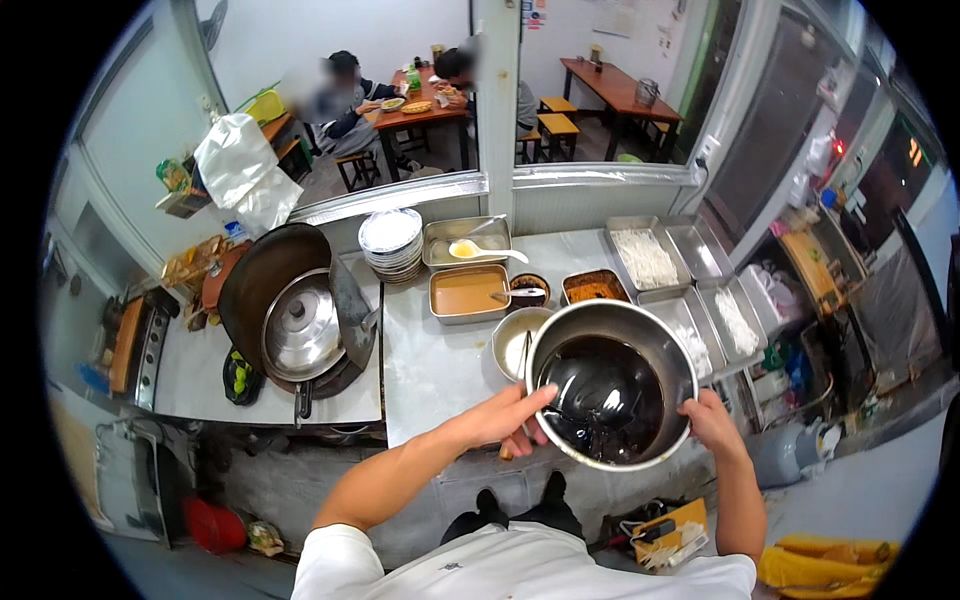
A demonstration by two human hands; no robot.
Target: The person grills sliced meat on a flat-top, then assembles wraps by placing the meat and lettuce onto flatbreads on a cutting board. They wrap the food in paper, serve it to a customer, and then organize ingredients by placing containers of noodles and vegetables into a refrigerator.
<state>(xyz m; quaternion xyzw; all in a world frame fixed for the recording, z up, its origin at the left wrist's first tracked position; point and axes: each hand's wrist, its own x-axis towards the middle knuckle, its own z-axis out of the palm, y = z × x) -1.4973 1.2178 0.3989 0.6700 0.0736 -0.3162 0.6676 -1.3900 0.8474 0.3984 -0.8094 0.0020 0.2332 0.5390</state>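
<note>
Between my hands is a large round steel pot [685, 375] with dark brown, shiny liquid [600, 390] in it. My left hand [515, 415] grips the pot's left side, thumb over the rim and fingers on the outside. On the opposite side, my right hand [710, 420] is closed at the rim. The pot is raised over the counter's front edge and partly hides a whitish bowl [505, 350] behind it. Beyond stand a rectangular pan of brown sauce [466, 290] with a spoon across its edge, and a tray of reddish-brown food [596, 288].
A lidded pan [302, 325] sits inside a dark curved guard on the left. Stacked plates [391, 238] stand near the window ledge. Metal trays with white noodle-like strips [645, 258] line the right. Yellow cloth [830, 567] lies lower right; two people sit beyond the glass.
</note>
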